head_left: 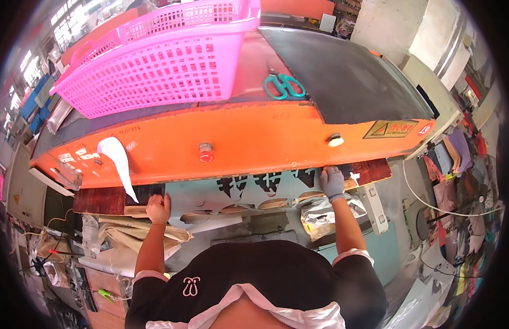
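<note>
A pale green sheet point(184, 193) riddled with cutouts lies between a bare left hand point(158, 208) and gloved right hand point(332, 182), fingers curled though whether clamped cannot be told, looking light, bendable and tearable, best held at the solid part beside the left fingers.

The machine point(265, 134) is orange, the latticed basket point(156, 74) pink, the sheet point(204, 192) pale blue-green.

A pink basket point(156, 71) stands near teal-handled scissors point(283, 83); a white cable point(467, 215) curves at right; colourful sheets point(461, 147) lie beyond.
</note>
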Demonstrator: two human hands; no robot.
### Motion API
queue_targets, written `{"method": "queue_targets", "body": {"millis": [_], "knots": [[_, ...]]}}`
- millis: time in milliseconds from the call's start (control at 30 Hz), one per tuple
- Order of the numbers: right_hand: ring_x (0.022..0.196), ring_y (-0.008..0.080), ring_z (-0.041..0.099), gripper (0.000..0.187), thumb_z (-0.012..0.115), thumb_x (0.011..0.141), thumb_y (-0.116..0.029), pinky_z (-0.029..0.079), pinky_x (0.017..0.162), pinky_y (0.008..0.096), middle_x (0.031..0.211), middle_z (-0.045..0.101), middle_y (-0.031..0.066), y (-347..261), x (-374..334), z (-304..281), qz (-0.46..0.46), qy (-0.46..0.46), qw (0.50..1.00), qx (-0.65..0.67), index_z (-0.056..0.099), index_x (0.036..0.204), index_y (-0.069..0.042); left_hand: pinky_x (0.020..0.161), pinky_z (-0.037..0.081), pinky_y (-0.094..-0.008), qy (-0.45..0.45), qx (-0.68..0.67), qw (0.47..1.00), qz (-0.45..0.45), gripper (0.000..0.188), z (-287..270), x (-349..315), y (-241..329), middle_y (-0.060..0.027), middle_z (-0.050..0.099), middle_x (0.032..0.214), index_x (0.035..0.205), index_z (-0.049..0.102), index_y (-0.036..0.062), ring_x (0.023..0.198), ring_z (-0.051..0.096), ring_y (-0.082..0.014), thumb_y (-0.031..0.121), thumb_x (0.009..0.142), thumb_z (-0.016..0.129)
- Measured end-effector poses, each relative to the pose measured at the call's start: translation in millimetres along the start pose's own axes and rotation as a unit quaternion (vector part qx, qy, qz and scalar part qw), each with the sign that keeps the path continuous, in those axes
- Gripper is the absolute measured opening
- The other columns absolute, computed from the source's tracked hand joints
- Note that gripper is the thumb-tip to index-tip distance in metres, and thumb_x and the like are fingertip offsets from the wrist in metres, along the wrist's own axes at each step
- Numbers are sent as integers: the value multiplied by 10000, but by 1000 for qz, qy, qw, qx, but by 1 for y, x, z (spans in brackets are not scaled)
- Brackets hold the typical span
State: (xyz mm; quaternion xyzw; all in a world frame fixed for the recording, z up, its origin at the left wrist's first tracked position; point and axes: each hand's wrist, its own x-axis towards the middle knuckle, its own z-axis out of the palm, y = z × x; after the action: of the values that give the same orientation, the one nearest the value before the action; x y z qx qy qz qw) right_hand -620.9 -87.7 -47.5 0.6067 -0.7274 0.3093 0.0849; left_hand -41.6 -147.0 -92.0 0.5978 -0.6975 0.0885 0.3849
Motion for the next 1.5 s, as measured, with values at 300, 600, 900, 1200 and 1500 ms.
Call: {"method": "queue_targets", "body": {"millis": [300, 600, 900, 1200, 1500], "knots": [[638, 362, 555, 281, 553, 795, -293, 440, 670, 463, 678, 599, 157, 40, -25, 10, -10, 20, 1000, -11, 629, 657, -61, 558, 393, -448, -52, 21, 997, -46, 381, -8, 3, 3, -123, 472, 599, 564, 419, 59, 625, 496, -329, 286, 806, 605], [768, 357, 575, 332, 486, 822, -331, 428, 766, 462, 784, 626, 146, 42, -45, 9, 19, -26, 999, -37, 688, 755, -77, 653, 392, -474, -110, 6, 992, -54, 406, -5, -1, -2, -168, 498, 676, 599, 448, 19, 711, 493, -366, 331, 810, 599], [676, 310, 566, 232, 568, 764, -244, 434, 661, 429, 668, 591, 130, 38, -163, -44, 29, 65, 997, 11, 671, 656, -67, 625, 390, -458, -72, 36, 996, -25, 380, -84, -114, 24, -124, 477, 665, 590, 428, 43, 696, 489, -333, 303, 809, 598], [635, 307, 552, 205, 554, 763, -179, 428, 627, 424, 632, 566, 118, 24, -324, -135, 5, 82, 996, -46, 605, 655, -12, 549, 342, -445, -72, 3, 997, -23, 354, -202, -263, 64, -116, 421, 621, 585, 401, 45, 622, 445, -325, 239, 768, 633], [1015, 344, 537, 548, 690, 731, -389, 428, 871, 417, 1075, 584, 172, -62, -313, -160, 26, 25, 998, 50, 558, 1112, -18, 561, 343, -446, -125, -4, 992, -18, 305, -274, -361, 74, -125, 436, 650, 609, 411, 44, 634, 449, -331, 187, 766, 630]]}}
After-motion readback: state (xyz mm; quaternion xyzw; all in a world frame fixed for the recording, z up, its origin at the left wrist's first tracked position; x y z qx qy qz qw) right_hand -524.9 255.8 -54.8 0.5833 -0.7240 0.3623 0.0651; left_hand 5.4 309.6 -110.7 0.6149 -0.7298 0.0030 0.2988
